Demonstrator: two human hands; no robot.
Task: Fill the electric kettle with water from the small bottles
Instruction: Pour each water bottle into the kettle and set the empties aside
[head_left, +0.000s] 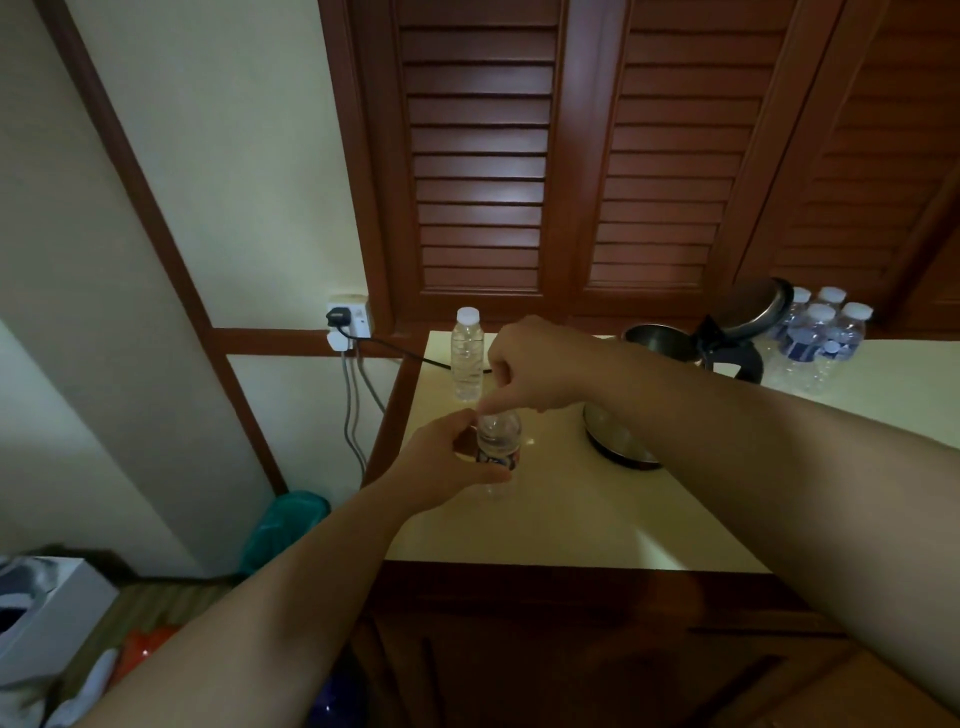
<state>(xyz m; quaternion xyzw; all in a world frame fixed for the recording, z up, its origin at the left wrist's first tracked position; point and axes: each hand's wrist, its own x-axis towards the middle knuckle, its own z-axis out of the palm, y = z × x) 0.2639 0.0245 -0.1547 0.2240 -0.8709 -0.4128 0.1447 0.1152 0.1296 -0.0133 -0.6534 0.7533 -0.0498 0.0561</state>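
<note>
My left hand (452, 462) is wrapped around a small clear water bottle (500, 441) standing on the cream table top (571, 514). My right hand (540, 364) comes down on the bottle's top, fingers pinched where the cap sits; the cap itself is hidden. A second small bottle (466, 353) with a white cap stands upright just behind. The steel electric kettle (670, 343) stands at the back with its lid (753, 309) flipped open, partly hidden by my right forearm. Its round base (618, 441) lies on the table below that forearm.
A shrink-wrapped pack of several small bottles (821, 338) stands to the right of the kettle. A black cord (410, 353) runs from a wall socket (348, 319) onto the table. Louvred wooden doors rise behind. A green bag (283, 525) and boxes lie on the floor at left.
</note>
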